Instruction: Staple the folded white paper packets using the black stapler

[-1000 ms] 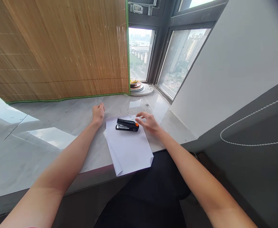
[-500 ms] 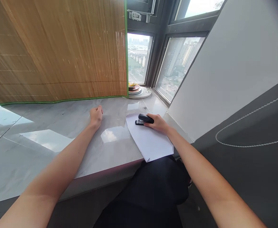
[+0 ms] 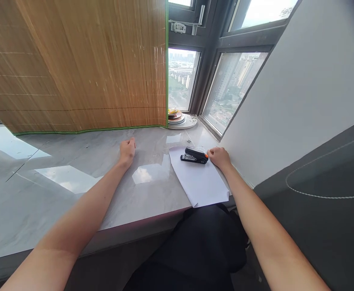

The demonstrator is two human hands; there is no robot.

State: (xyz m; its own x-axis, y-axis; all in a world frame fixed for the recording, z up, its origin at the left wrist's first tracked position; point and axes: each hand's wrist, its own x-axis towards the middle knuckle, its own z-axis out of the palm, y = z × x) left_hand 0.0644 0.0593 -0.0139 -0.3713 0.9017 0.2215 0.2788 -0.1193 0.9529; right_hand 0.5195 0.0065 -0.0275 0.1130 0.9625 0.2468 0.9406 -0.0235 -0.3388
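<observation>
Brown slatted material makes up the blind [image 3: 82, 68] at the left, its green-bound lower edge hanging by the pale marble-look windowsill [image 3: 82, 151]. In front of it the left grip [image 3: 127, 152] rests on the sill, curled into a loose fist with nothing seen inside, well apart from the work. Past a bare stretch of sill, a stack of plates [image 3: 177, 118] sits in the window corner. Nearer lies the white paper [image 3: 201, 182], one lower corner creased, reaching to the sill's front edge. On its upper part lies the black stapler [image 3: 195, 155], mouth to the left and orange-trimmed end to the right. Just beside that end is the right grip [image 3: 220, 157], fingers curled in and not wrapped around the stapler; whether a knuckle or the thumb touches it I cannot tell, and the palm is hidden. The step in hand looks like a pause, the stapler set down and neither grip holding it. A fresh hold, I judge, would call for the right fingers to uncurl and reach only slightly left, while the left grip would have to cross the open sill
</observation>
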